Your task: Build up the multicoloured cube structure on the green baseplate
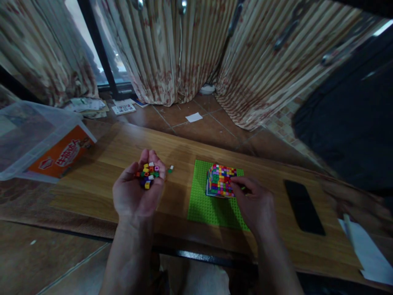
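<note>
My left hand is cupped palm up, holding a small heap of building bricks in red, yellow, green, white and other colours. On a green studded baseplate stands a block-shaped build made of many tiny multicoloured bricks. My right hand pinches thumb and forefinger together at the build's right side, where a small red brick shows at the fingertips. Its other fingers are curled, and the hand covers the build's right edge and part of the baseplate.
Two loose bricks lie on the wooden table between my left hand and the baseplate. A black phone lies to the right, with white paper beyond it. A clear plastic bin stands at the left, and curtains hang behind.
</note>
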The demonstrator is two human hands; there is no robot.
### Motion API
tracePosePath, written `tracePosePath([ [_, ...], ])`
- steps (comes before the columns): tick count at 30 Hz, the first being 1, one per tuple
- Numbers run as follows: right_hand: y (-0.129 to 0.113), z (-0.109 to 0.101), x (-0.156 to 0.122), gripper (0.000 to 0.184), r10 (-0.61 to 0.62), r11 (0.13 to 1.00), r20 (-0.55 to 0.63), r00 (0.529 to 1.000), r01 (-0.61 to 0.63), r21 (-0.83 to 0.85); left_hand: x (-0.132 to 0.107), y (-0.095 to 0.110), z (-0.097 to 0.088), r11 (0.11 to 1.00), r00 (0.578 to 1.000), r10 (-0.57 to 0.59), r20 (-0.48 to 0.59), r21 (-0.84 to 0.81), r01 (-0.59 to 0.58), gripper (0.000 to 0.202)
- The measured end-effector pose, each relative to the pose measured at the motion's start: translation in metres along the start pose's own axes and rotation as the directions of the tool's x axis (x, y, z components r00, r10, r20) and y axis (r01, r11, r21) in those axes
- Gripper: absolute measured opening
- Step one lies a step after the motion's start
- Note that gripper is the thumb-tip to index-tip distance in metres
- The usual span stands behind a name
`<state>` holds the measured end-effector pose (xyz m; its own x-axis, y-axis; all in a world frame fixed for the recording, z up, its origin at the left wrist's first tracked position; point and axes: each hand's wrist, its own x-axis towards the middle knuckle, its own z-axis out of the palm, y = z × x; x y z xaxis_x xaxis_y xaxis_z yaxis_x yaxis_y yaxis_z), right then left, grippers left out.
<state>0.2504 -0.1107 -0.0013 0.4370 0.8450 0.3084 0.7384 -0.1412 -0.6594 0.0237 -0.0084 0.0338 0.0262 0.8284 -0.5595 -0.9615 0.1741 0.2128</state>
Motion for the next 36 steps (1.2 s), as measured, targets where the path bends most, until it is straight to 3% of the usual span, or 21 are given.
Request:
tracePosePath([
  [7,0.001,0.003,-0.001,0.024,-0.006,0.997,-0.037,0.999,0.003,-0.083,-0.002,0.005,0.001,1.0,1.0,-0.019,-0.014,-0.01,0.019,0.032],
  [13,-0.002,-0.002,0.0,0.02,-0.078,0.991,0.049,0.996,0.082,-0.103,-0.002,0.007,0.0,0.999,1.0,0.004,0.011,0.032,-0.004,0.031],
  [18,-0.003,0.001,0.002,0.021,-0.099,0.992,0.044,0.994,0.102,-0.078,-0.003,0.007,0.002,1.0,1.0,0.004,0.003,0.03,-0.004,0.031],
  [30,0.003,0.003,0.0,0.024,0.069,0.997,-0.024,0.997,-0.068,0.046,-0.003,0.008,0.001,1.0,1.0,-0.003,-0.02,0.026,0.004,0.032],
  [36,0.006,-0.003,0.003,0.035,0.124,0.992,-0.175,0.977,-0.123,0.017,-0.003,0.008,0.002,1.0,1.0,-0.001,-0.024,0.02,0.001,0.032],
])
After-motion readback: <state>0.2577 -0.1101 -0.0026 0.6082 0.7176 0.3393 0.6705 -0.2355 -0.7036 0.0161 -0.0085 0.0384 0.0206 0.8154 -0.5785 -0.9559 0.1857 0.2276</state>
